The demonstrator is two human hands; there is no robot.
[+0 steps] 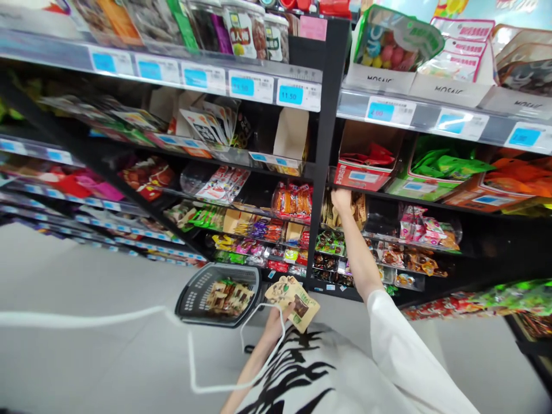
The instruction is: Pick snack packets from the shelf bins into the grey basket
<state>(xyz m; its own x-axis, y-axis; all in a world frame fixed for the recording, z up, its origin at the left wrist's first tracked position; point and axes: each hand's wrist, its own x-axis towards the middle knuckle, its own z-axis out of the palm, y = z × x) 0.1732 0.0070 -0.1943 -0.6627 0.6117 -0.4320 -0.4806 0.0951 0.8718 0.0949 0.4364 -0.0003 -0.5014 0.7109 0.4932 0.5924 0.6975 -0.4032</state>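
My left hand point(278, 317) is low in front of me, closed on a couple of tan snack packets point(294, 300) with a green label. My right hand point(341, 202) is stretched forward into a shelf compartment, its fingers curled among tan snack packets point(359, 210) stacked there; whether it grips one is hidden. A dark plastic shopping basket point(196, 290) stands on the floor under the left hand, with more tan packets point(228, 297) inside.
Black shelving point(321, 172) full of coloured snack bags runs left and right, with blue price tags point(291, 95) on the rails. Grey floor point(86, 356) spreads to the left. A white cable point(190, 356) hangs across the view.
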